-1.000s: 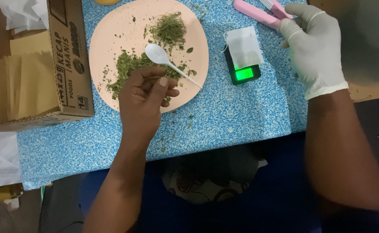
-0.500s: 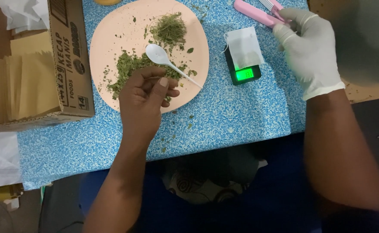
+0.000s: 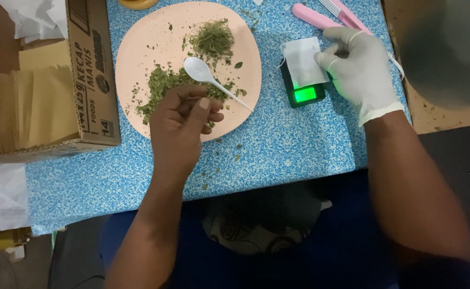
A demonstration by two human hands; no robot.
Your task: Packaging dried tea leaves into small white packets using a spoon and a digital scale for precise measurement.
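1. While the left hand (image 3: 184, 120) rests curled over the near edge of the pink plate (image 3: 138, 48), a white plastic spoon (image 3: 205, 72) is pinched between its fingertips by the handle end, bowl pointing away over the plate.
2. Dried green leaf (image 3: 162, 85) is seen in two loose heaps on the plate: a flaky heap just under the spoon bowl, a stringier heap farther off. The spoon bowl looks empty.
3. The right hand (image 3: 360, 67), in a white glove, is held at the small white sachet (image 3: 304, 61); thumb and fingers are closed on the sachet's right edge.
4. The sachet lies on a small black pocket scale (image 3: 302, 93) with a lit green display, set on the blue-speckled tabletop (image 3: 288, 144) just right of the plate.
5. Step judged in hand: the sachet is being steadied or checked on the scale, with scooping paused.
6. Next move, as a judgement: the sachet mouth would need to be held open and the pan kept free of hand pressure, so that leaf can be spooned across the short gap without spilling.
7. Stray flakes are scattered on the tabletop near the plate.
8. A pink tool (image 3: 320, 16) lies beyond the scale; a cardboard box (image 3: 93, 75) of tan paper packets stands left of the plate.
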